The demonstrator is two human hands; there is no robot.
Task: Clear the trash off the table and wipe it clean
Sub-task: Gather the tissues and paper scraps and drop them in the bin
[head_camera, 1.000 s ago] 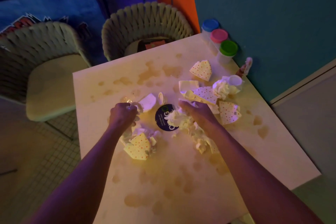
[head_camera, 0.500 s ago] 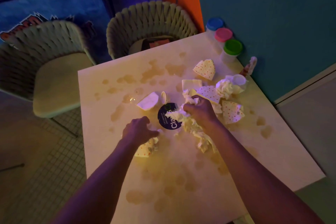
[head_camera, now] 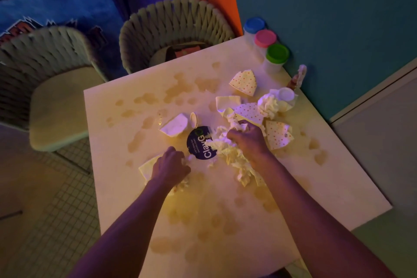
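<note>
White table (head_camera: pixel 126 106) blotched with perhaps spills, teal wall (head_camera: pixel 327 7), woven chairs (head_camera: pixel 173 20)

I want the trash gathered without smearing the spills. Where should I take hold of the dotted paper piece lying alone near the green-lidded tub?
Probably pinch the dotted paper piece at its scalloped wide edge, coming from above on the near side. It seems folded and slightly raised there, and the green-lidded tub crowds its far side.

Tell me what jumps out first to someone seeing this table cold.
Mid-table, the left hand and right hand grip crumpled napkins beside a dark round ClayGo sticker. Torn polka-dot paper cups litter the far right part of the stained table. Three tubs with blue, pink and green lids stand at the far corner.
</note>
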